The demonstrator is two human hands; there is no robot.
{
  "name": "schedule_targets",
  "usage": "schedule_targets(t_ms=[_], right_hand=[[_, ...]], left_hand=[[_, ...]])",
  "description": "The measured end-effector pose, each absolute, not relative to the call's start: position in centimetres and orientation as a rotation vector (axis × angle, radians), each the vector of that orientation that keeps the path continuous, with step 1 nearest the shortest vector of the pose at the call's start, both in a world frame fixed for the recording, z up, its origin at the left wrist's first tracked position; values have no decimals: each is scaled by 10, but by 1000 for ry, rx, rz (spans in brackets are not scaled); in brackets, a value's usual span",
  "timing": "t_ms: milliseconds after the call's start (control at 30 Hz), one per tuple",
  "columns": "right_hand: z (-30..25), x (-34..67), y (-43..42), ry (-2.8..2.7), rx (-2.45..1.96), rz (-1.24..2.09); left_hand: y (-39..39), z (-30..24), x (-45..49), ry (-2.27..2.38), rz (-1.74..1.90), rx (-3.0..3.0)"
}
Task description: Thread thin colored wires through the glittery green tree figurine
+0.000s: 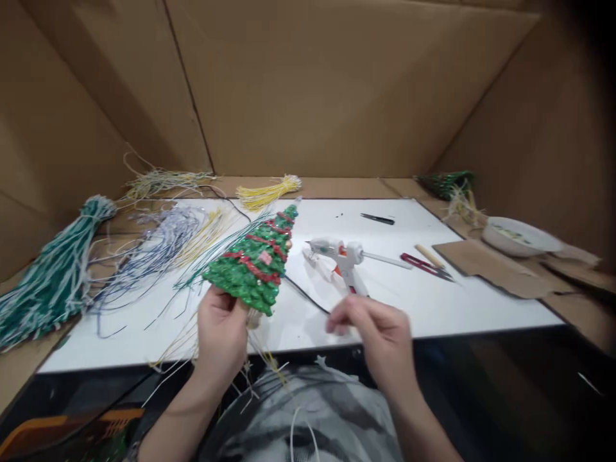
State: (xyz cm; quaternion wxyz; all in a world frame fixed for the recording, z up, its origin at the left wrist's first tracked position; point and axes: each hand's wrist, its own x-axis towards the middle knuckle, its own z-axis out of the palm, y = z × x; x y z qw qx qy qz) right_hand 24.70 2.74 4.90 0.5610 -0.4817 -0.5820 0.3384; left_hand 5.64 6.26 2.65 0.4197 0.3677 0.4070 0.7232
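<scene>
My left hand (222, 333) is closed around the base of a small green Christmas tree (260, 263) and holds it tilted above the near part of the white board. Red garlands, a pink piece and a gold bead decorate the tree, and its tip points up and to the right. Yellow and white wires (269, 362) hang below it. To the right, my right hand (373, 330) has its fingers curled together; anything between them is hidden. Just beyond that hand lies a white glue gun (344, 256) with a glue stick (387, 259) in its back. A black cord (308, 296) runs between tree and right hand.
Green-white wire bundles (58, 269), blue wires (149, 256) and a yellow bundle (269, 190) lie left and back. Black snips (378, 219), red-handled thread snips (426, 265), a cardboard piece (491, 266) and a white bowl (520, 236) sit right. Cardboard walls (312, 90) enclose the white board (462, 308).
</scene>
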Motion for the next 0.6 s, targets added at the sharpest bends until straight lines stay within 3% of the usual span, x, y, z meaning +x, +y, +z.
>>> schedule_targets(t_ms=[100, 167, 333, 600], right_hand=[[51, 308, 28, -1380, -1696, 23], [49, 346, 36, -1348, -2065, -251], [46, 411, 72, -1271, -2265, -384], [40, 445, 112, -1352, -2213, -251]], left_hand=[[66, 31, 58, 1022, 1860, 869], [66, 34, 59, 1012, 1874, 827], [66, 34, 56, 1045, 1873, 840], [64, 38, 59, 1024, 1865, 771]])
